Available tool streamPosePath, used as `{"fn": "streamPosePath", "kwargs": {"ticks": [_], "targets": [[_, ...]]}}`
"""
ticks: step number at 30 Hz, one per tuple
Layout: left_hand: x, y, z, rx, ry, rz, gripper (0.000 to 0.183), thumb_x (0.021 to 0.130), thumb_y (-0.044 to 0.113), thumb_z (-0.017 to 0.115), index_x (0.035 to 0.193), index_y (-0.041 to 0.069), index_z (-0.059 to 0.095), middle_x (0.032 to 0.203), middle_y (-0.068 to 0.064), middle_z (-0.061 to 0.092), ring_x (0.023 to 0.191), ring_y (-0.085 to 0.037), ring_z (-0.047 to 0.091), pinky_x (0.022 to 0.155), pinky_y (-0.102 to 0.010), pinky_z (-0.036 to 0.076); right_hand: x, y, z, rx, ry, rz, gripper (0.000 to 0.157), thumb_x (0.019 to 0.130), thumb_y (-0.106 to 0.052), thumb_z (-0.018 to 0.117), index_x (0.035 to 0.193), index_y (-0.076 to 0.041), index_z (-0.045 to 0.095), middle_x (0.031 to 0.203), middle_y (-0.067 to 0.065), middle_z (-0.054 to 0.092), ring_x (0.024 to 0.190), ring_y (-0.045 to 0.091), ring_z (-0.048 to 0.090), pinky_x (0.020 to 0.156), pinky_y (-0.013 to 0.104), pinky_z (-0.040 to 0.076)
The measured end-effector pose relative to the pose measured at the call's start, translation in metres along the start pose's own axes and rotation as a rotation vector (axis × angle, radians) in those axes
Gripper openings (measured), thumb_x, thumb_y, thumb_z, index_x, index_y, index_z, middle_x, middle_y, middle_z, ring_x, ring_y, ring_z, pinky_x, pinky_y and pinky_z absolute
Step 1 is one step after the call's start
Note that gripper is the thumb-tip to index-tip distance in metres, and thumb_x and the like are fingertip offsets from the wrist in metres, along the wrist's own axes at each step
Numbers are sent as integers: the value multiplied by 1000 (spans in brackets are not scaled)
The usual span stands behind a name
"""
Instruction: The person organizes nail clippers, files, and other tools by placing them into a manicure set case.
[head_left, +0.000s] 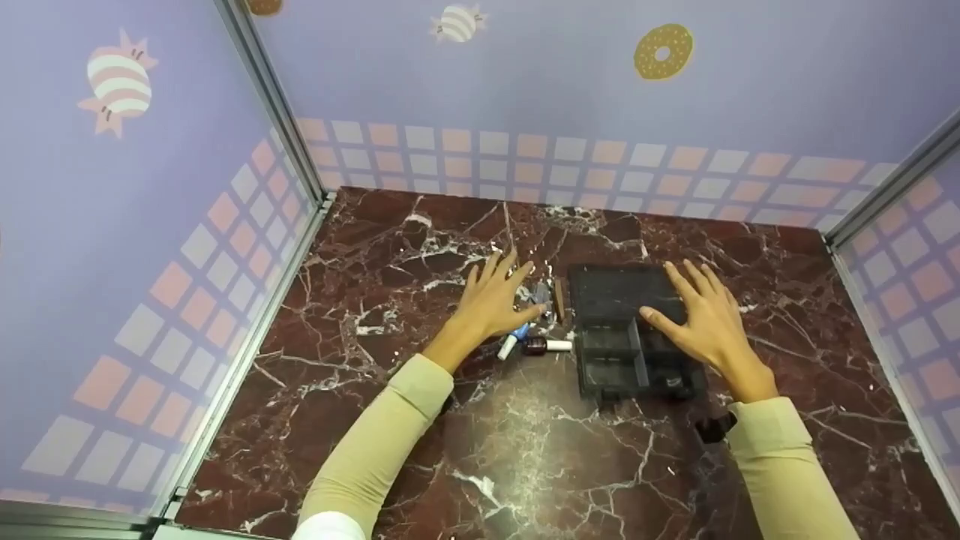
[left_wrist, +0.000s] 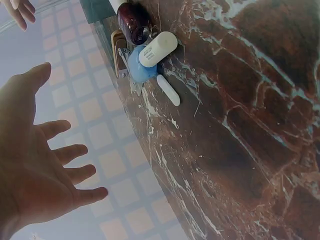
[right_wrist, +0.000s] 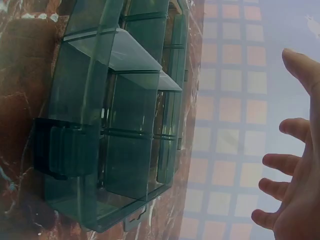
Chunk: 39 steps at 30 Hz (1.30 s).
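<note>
My left hand (head_left: 491,300), fingers spread, hovers just left of a small group of things and holds nothing. In that group lie a blue nail polish bottle (left_wrist: 141,65) with a white cap, a dark red nail polish bottle (left_wrist: 132,24), a flat brown strip (head_left: 559,300) and small grey metal pieces (head_left: 540,294) of unclear kind. A white oblong piece (left_wrist: 168,91) shows beside the blue bottle. My right hand (head_left: 701,322), also spread, is above the right side of a translucent dark green compartment box (right_wrist: 130,115). It grips nothing; in the right wrist view it is apart from the box.
The box has pale dividers (right_wrist: 120,50) and a latch (right_wrist: 70,150) on its front. Dark red marbled tabletop (head_left: 360,420) lies under everything. Patterned panels (head_left: 480,82) in metal frames stand at the back and both sides.
</note>
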<state>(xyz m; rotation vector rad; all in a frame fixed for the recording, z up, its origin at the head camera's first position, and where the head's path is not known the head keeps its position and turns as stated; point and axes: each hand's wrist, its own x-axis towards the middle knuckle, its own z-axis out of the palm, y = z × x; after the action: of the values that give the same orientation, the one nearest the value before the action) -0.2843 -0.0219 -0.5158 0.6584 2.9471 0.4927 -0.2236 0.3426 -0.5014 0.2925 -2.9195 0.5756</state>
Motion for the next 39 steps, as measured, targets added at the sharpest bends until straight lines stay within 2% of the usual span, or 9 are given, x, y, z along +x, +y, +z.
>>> {"fn": "streamPosePath", "kwargs": {"ticks": [4,9,15,20,23,25,29,33,39], "targets": [[2,5,6,-7,-13,47,86,98,64,62,168,24,31,176,-7,19,162,-35,13,128,-62,13,-3,6,1,95,-3,9,87,98,-58,66,168,-18,32,171,23,27,157,52,17,115,83,17],[1,15,26,-6,-35,153,80,97,55,71,161,17,43,168,-9,36,155,-33,30,127,-56,25,-19,24,9,228,-20,32,82,101,-47,67,167,-14,32,169,26,28,153,56,21,115,83,18],[-7,22,43,60,-48,226,69,96,50,75,154,18,54,157,-7,50,145,-28,45,123,-46,37,-41,48,19,349,-18,150,75,104,-49,63,164,-11,38,161,29,40,146,56,35,112,79,28],[-14,23,51,72,-100,252,63,97,44,76,150,15,57,154,-9,53,141,-30,50,120,-42,43,-55,67,26,525,0,268,66,108,-43,59,159,-3,44,151,30,51,121,42,62,95,44,57],[-16,23,55,68,-117,269,63,97,40,77,150,12,57,154,-11,53,137,-30,52,117,-40,46,-61,71,29,623,-7,314,63,110,-40,57,157,0,45,148,30,53,105,20,68,77,25,60],[-16,23,57,68,-112,284,59,97,34,78,148,12,58,151,-10,55,134,-28,54,115,-38,47,-64,71,30,673,-27,339,63,110,-41,55,157,1,45,149,30,52,107,12,65,78,23,61],[-15,23,60,111,-78,299,51,96,24,77,142,9,62,140,-10,61,127,-28,58,113,-37,49,-64,70,31,678,-111,356,63,112,-41,50,158,2,43,155,30,47,131,25,55,85,20,58],[-15,23,62,153,-57,310,41,95,20,78,132,7,66,129,-9,64,118,-28,62,107,-35,53,-65,69,33,651,-171,357,56,114,-30,47,158,5,41,157,31,44,141,42,45,88,21,55],[-16,20,58,135,-94,315,30,94,19,78,121,9,72,123,-8,66,115,-26,63,103,-35,56,-66,70,38,636,-159,351,51,113,-22,50,155,7,44,154,33,47,134,34,53,88,20,55]]}}
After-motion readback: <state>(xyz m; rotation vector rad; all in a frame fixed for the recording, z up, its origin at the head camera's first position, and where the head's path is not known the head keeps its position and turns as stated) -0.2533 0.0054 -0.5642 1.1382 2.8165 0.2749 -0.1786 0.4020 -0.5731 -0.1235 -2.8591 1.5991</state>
